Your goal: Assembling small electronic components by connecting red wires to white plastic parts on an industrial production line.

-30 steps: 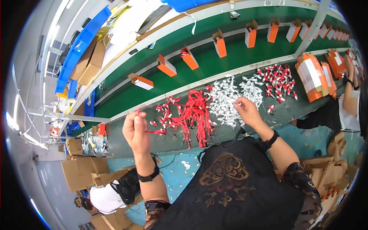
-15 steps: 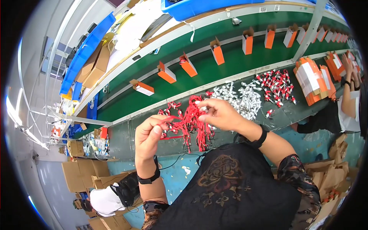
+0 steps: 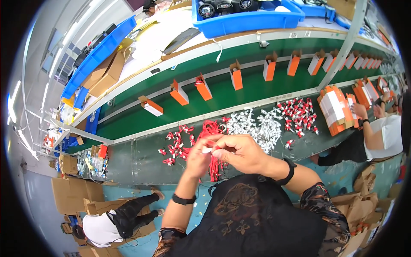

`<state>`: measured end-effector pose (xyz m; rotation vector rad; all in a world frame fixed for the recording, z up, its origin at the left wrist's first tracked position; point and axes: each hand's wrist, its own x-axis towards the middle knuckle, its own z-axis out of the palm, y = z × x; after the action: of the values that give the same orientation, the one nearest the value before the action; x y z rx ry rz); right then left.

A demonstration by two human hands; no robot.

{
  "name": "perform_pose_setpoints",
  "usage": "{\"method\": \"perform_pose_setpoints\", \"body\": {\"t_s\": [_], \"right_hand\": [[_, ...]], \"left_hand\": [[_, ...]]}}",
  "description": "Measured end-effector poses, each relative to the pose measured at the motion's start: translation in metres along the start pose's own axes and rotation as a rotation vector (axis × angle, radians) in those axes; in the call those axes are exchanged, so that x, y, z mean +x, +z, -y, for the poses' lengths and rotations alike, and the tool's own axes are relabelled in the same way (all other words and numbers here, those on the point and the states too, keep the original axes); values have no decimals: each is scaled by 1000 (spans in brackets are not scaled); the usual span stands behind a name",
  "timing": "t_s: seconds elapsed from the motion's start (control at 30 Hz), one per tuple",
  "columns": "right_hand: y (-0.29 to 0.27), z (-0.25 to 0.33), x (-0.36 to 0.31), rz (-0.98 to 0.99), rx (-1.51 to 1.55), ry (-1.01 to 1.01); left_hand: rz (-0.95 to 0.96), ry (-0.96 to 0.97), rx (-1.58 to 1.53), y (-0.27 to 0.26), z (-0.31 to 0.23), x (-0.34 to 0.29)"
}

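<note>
My left hand (image 3: 198, 159) and my right hand (image 3: 243, 153) meet in front of me, above the near edge of the dark work surface. Both are closed in a pinch on a thin red cord (image 3: 216, 148), and a small white piece (image 3: 207, 150) shows between the fingertips. Much of the cord is hidden by the fingers. Behind and below my hands lies a heap of long red cords (image 3: 209, 127). Small red bundles (image 3: 174, 149) are scattered left of it. White cord bundles (image 3: 252, 126) lie to the right, then a pile of red-and-white bundles (image 3: 299, 115).
Open orange-and-white boxes (image 3: 204, 88) stand in a row along the green conveyor belt (image 3: 128, 127). Stacked flat cartons (image 3: 336, 109) lie at the right, near another person's hands (image 3: 364, 111). A blue tray (image 3: 252, 23) sits on the shelf above. Another person (image 3: 105, 227) is at the lower left.
My hands have come together, the left moving right toward the right hand. The cord that was stretched between them is now gathered at the fingertips. The view has shifted slightly.
</note>
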<state>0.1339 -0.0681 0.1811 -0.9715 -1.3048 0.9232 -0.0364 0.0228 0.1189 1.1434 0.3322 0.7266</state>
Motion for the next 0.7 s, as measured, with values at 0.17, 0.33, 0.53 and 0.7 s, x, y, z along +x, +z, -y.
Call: {"method": "perform_pose_setpoints", "body": {"t_s": [0.17, 0.33, 0.53, 0.7], "right_hand": [[-6, 1, 2, -119, 118, 56], [-37, -7, 5, -481, -554, -331], [-74, -39, -5, -208, -1228, -184], [-70, -43, -25, 616, 306, 522]], "left_hand": [[78, -49, -176, 50, 57, -12], [-49, -227, 269, 30, 67, -36], [-140, 240, 1057, 30, 10, -30], [-342, 245, 1051, 11, -9, 2]]}}
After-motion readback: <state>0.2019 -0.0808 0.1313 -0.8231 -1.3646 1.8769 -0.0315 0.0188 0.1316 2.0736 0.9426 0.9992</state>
